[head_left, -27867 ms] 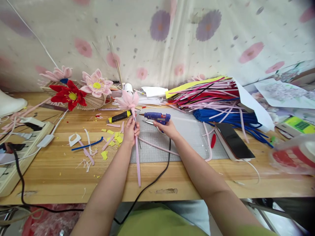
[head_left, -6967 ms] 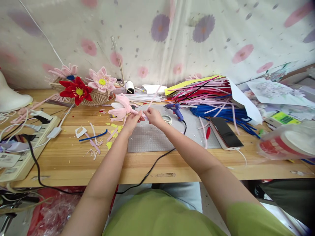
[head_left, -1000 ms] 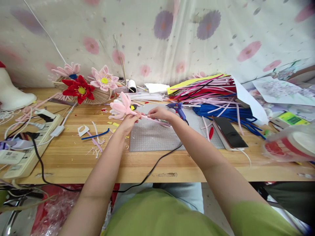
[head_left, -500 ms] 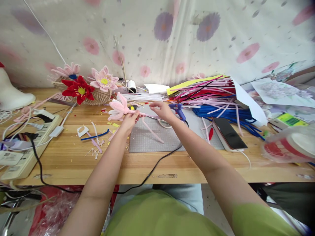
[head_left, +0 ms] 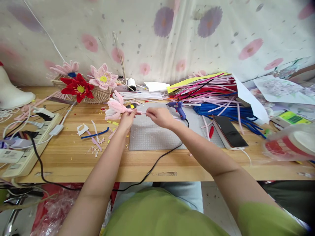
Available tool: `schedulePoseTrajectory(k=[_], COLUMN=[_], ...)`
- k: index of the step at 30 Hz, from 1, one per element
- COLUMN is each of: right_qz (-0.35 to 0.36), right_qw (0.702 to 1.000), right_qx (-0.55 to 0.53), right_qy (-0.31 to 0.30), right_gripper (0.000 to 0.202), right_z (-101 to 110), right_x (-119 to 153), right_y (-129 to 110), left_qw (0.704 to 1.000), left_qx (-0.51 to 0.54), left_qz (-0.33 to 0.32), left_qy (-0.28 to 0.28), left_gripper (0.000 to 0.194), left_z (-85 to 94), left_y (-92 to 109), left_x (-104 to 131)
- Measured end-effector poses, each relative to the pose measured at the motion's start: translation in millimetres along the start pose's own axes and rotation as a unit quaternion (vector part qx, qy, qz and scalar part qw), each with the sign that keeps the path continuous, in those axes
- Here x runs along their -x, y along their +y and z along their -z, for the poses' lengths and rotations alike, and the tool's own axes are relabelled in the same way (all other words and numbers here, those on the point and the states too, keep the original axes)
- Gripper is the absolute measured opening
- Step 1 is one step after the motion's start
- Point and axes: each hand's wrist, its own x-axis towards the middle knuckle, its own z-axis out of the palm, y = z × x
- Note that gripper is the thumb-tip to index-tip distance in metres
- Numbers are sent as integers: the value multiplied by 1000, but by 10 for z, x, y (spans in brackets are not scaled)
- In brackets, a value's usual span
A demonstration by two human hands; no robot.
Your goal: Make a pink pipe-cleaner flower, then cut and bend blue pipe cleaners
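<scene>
My left hand (head_left: 128, 118) pinches the stem of a pink and white pipe cleaner flower (head_left: 115, 106) just below its petals. The blossom points left and the stem runs right, over a grey cutting mat (head_left: 152, 141). My right hand (head_left: 159, 117) is closed, its fingertips together on the pink pipe cleaner (head_left: 140, 112) at the stem, a short way from my left hand. Its fingers hide how the pipe cleaner lies there. Behind my right hand, a blue hot glue gun (head_left: 179, 108) rests on the mat.
Finished red (head_left: 80, 88) and pink flowers (head_left: 103, 78) stand at the back left. Bundled pipe cleaners (head_left: 209, 87) lie at the back right, near a phone (head_left: 230, 131). A power strip (head_left: 31, 147) sits left; a black cord (head_left: 157, 164) crosses the table front. Scraps (head_left: 94, 136) lie left of the mat.
My right hand has closed and moved slightly left and down onto the pink pipe cleaner. The loose pipe cleaner end that hung over the mat no longer shows there. The flower has shifted slightly left.
</scene>
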Motion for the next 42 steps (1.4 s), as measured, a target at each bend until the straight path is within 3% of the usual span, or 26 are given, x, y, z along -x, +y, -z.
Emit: schedulePoseTrajectory(k=[4, 9, 12, 17, 21, 26, 28, 29, 30, 32, 34, 35, 36, 37, 39, 42], right_qz=[-21, -89, -94, -57, -53, -23, -16, -18, -26, -60, -92, -93, -82, -60, -27, -74], right_qw=[999, 987, 958, 862, 808, 776, 789, 810, 843, 907, 925, 925, 933, 948, 976, 973], right_qx=[-5, -136, -258, -430, -459, -455, -453, -452, -447, -412, -335, -297, -265, -243, -204, -189], right_qy=[25, -11, -88, -263, -364, -437, -416, -373, -298, -65, 156, 216, 228, 196, 64, -109], right_gripper=[24, 23, 21, 18, 23, 33, 33, 32, 30, 25, 25, 27, 28, 29, 27, 33], right_z=[228, 171, 36, -193, -293, -332, -327, -315, -294, -221, -124, -79, -46, -31, -63, -195], right_x=[-188, -340, -358, -315, -284, -263, -262, -264, -267, -263, -231, -201, -163, -120, -33, 64], right_y=[141, 307, 405, 529, 516, 516, 552, 572, 588, 600, 560, 518, 461, 393, 242, 50], left_qw=[999, 993, 989, 976, 968, 980, 986, 989, 991, 995, 996, 996, 996, 996, 995, 997], left_qx=[-10, 3, 35, 101, 127, 80, 66, 67, 70, 75, 75, 75, 76, 78, 82, 67], left_qz=[-21, -83, -92, -62, -17, -7, -5, -3, 2, 15, 33, 41, 46, 49, 49, 34], left_qy=[-39, -85, -113, -183, -214, -184, -152, -132, -110, -67, -29, -14, -1, 9, 24, 37], left_gripper=[26, 28, 27, 26, 31, 33, 33, 33, 33, 35, 35, 35, 35, 34, 33, 35], left_z=[53, 28, 12, -3, -28, -45, -46, -46, -47, -47, -52, -58, -67, -79, -106, -121], left_y=[47, 161, 154, 78, 55, 35, 32, 32, 34, 40, 50, 55, 60, 63, 66, 51], left_x=[9, 54, 66, 72, 95, 93, 74, 62, 49, 25, 8, 3, 0, -1, -2, -10])
